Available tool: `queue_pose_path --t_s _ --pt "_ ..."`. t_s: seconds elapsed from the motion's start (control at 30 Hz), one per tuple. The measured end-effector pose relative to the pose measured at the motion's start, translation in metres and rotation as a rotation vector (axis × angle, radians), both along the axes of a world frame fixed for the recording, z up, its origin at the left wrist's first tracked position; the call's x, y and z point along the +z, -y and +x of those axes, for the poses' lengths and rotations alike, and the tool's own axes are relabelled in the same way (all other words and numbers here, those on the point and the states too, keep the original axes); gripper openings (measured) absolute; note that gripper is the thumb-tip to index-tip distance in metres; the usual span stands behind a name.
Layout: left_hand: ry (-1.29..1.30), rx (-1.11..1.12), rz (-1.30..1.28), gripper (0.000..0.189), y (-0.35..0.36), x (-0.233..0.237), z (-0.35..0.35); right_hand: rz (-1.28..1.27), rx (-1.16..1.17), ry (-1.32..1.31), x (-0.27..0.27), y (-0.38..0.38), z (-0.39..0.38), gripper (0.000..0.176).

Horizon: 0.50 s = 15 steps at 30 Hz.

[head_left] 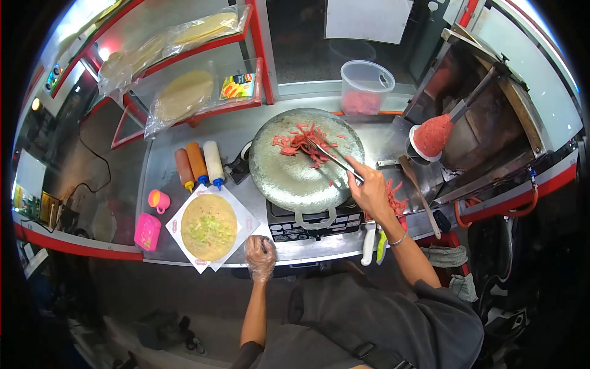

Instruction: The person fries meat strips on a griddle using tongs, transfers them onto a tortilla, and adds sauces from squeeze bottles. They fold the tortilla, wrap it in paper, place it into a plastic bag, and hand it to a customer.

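My right hand grips metal tongs whose tips reach into red meat strips on a round griddle pan. My left hand, in a clear plastic glove, rests loosely closed on the counter's front edge, holding nothing I can see. Just left of it lies a flatbread topped with shredded green and pale filling, on white paper.
Three squeeze bottles stand behind the flatbread, pink containers to the left. A plastic tub of red meat sits behind the pan. A meat cone on a spit stands right. Bagged flatbreads fill red shelves.
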<state>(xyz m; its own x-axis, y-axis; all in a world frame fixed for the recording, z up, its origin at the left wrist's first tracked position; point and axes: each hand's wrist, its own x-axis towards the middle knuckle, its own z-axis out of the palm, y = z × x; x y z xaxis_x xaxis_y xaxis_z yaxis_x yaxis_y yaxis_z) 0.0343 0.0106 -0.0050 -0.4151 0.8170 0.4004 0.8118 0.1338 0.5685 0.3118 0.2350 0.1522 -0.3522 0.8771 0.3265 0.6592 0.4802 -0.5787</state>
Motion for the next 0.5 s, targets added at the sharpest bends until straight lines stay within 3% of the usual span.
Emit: queue_pose_path --t_s 0.07,0.17,0.27,0.33,0.37,0.5 --pt "0.014 -0.005 -0.002 0.006 0.000 0.002 0.001 0.099 -0.078 0.000 -0.014 -0.005 -0.009 0.041" --pt "0.024 -0.014 0.009 0.006 0.000 -0.002 -0.002 0.100 -0.003 -0.073 -0.026 -0.002 -0.024 0.044" --pt "0.026 -0.022 0.012 0.007 0.001 -0.002 -0.002 0.045 0.022 -0.162 -0.006 0.006 -0.047 0.049" --pt "0.020 -0.033 0.011 0.007 -0.001 -0.001 -0.001 -0.012 0.041 -0.086 0.008 0.006 -0.063 0.050" --pt "0.005 -0.036 0.048 0.005 -0.002 -0.001 -0.001 0.128 0.065 -0.070 -0.009 -0.001 -0.066 0.049" --pt "-0.017 -0.053 0.072 0.004 -0.001 -0.006 -0.004 0.083 0.028 0.085 -0.024 -0.016 -0.043 0.047"
